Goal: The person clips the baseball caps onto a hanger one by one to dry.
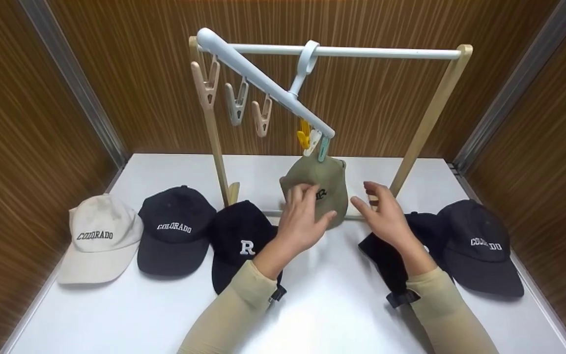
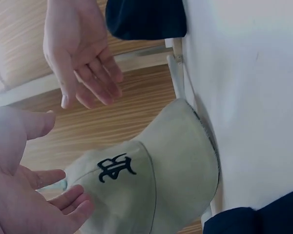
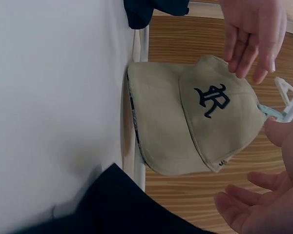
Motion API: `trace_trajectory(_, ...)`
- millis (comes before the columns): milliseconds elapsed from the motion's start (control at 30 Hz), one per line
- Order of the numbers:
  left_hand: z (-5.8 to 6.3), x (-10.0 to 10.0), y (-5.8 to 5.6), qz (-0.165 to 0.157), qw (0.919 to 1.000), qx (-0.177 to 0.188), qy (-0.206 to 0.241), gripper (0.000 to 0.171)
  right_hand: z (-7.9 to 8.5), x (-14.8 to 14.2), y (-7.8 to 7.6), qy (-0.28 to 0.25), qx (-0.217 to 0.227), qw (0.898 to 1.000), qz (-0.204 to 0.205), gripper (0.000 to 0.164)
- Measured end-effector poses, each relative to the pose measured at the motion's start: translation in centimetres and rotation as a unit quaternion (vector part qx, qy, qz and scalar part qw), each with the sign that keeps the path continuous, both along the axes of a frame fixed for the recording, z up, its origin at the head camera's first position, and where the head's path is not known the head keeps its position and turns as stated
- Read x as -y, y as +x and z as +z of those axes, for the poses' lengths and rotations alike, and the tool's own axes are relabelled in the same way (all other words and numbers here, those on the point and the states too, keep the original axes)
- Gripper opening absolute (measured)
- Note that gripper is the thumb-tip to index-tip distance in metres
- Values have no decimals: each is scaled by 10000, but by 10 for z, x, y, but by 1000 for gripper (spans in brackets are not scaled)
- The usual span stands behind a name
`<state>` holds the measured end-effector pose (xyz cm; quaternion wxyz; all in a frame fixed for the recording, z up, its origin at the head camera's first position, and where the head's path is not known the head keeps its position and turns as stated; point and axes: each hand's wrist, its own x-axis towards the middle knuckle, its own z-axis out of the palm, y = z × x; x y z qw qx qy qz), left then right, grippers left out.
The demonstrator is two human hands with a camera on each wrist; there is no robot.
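A khaki cap [image 1: 316,169] with a dark letter on its front hangs brim-down from a teal clip [image 1: 323,149] at the near end of a pale blue clip hanger [image 1: 258,81]. My left hand [image 1: 298,219] is beside the cap's left side, fingers loosely bent; in the right wrist view its fingertips overlap the crown's edge. To the right of the cap, my right hand [image 1: 386,216] is held apart from it with spread fingers and nothing in them. Both palms face inward, and the cap's brim [image 3: 161,117] comes down close to the white tabletop.
The hanger hooks over a white bar [image 1: 386,51] on a wooden-legged rack. Pink, grey, yellow and white clips hang along it. At left lie a cream cap [image 1: 106,231], a dark Colorado cap [image 1: 175,250] and a black R cap [image 1: 236,223]; more dark caps [image 1: 479,255] lie at right.
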<state>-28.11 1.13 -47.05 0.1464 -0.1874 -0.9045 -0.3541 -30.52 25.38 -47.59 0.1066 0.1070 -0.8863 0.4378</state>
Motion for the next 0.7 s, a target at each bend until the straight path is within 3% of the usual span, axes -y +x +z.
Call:
trace_trajectory(200, -6, -7, 3, -303, 9993, 187, -151, 72, 7, -14, 2, 237, 5, 9997, -59, 63)
trace_trajectory(400, -8, -10, 6, -783, 9943, 676, 251, 71, 16, -28, 7, 681, 66, 9977, -14, 63)
trace_trajectory(700, -13, -14, 7, -957, 9905, 969, 198, 70, 24, -47, 6, 1013, 204, 9944, 201, 52)
